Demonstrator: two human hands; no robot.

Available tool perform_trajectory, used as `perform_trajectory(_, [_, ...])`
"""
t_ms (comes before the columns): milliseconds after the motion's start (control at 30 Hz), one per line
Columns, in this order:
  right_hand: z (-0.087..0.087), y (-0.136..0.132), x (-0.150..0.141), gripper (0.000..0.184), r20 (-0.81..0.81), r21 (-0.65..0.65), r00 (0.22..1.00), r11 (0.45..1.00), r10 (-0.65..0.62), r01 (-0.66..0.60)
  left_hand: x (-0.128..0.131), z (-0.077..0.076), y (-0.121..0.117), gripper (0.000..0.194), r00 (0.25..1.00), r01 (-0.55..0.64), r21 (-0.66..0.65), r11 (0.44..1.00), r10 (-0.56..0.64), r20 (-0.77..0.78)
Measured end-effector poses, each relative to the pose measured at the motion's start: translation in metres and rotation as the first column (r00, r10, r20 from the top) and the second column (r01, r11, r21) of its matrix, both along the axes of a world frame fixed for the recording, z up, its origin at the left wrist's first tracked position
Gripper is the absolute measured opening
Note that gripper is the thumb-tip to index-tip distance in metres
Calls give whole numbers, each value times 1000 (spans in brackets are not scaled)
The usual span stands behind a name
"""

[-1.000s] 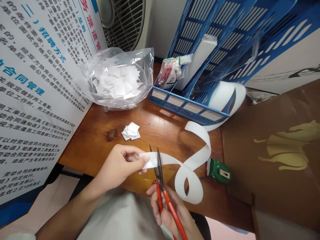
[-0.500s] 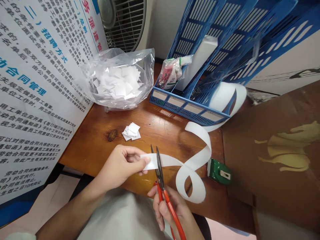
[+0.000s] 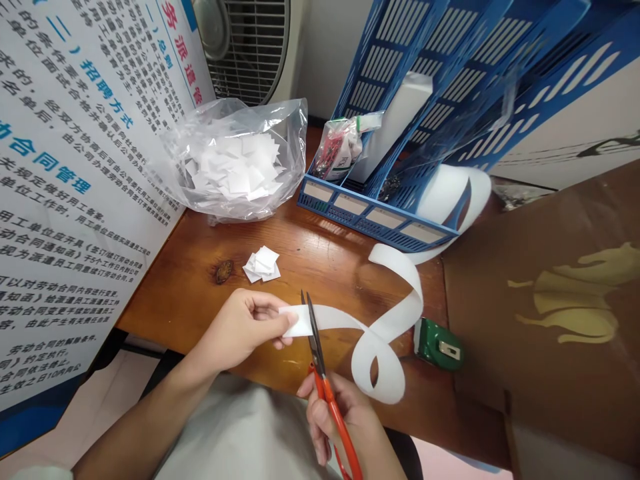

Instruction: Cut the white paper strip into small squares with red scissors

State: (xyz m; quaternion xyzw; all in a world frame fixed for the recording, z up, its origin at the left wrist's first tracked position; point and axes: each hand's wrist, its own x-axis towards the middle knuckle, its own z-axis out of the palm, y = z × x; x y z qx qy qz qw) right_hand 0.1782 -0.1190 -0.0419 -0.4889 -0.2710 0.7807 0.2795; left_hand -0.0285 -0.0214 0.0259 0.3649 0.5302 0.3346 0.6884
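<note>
My left hand (image 3: pixel 250 327) pinches the end of a long white strip (image 3: pixel 395 319) between thumb and fingers. The strip curls across the table to the right and runs up into the blue file rack. My right hand (image 3: pixel 340 413) is wrapped around the red handles of a pair of scissors (image 3: pixel 316 347). Their dark blades lie across the strip just right of my left fingers, nearly closed. Beyond my left hand sits a small pile of cut white squares (image 3: pixel 262 264).
A clear plastic bag (image 3: pixel 235 163) of white squares stands at the back left. The blue file rack (image 3: pixel 380 213) is at the back right. A green tape measure (image 3: pixel 439 343) lies beside a brown cardboard box (image 3: pixel 540 300). A printed board (image 3: pixel 75 187) borders the left.
The scissor blades have come closer together and shifted slightly left across the strip. My left hand has barely moved and keeps its pinch.
</note>
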Motion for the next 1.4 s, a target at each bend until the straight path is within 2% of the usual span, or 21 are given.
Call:
perform_trajectory(100, [7,6,-4,69,56,-53,997,997,52,-49,-1,-3,1,14,1000,-9,5,1000,9,2])
perform_trajectory(200, [13,13,-8,67,93,-42,989,993,118,-115,-2,-7,0,20,999,-18,20,1000,19,-28])
perform_trajectory(300, [15,21,-12,67,146,-2,985,995,96,-97,-4,-9,2,25,995,-38,63,997,43,-94])
perform_trajectory(400, [12,28,-11,64,204,54,978,997,47,-60,-12,-11,8,32,975,-103,160,982,132,-180])
perform_trajectory(500, [5,32,-7,58,221,117,975,991,32,-59,-23,-14,18,34,922,-121,297,947,218,-320])
perform_trajectory(633, [-6,33,-2,56,186,168,981,982,57,-89,-37,-18,35,28,799,23,466,884,265,-541])
perform_trajectory(767, [-12,33,0,63,145,171,988,982,61,-85,-45,-23,47,26,704,95,547,831,333,-628])
perform_trajectory(1000, [-20,32,1,63,94,202,995,979,14,-33,-50,-42,58,20,634,229,594,771,345,-692])
perform_trajectory(1167, [-24,31,2,62,48,221,999,975,-5,-5,-48,-61,61,18,530,253,708,659,518,-671])
perform_trajectory(1233, [-25,31,3,59,35,241,999,971,-11,2,-47,-66,61,16,516,260,737,624,556,-652])
perform_trajectory(1333, [-26,31,5,56,-5,250,1000,968,-16,16,-47,-66,60,15,525,253,772,583,588,-616])
perform_trajectory(1400, [-25,31,5,56,-21,246,1000,969,-16,21,-46,-57,58,16,539,229,792,566,603,-587])
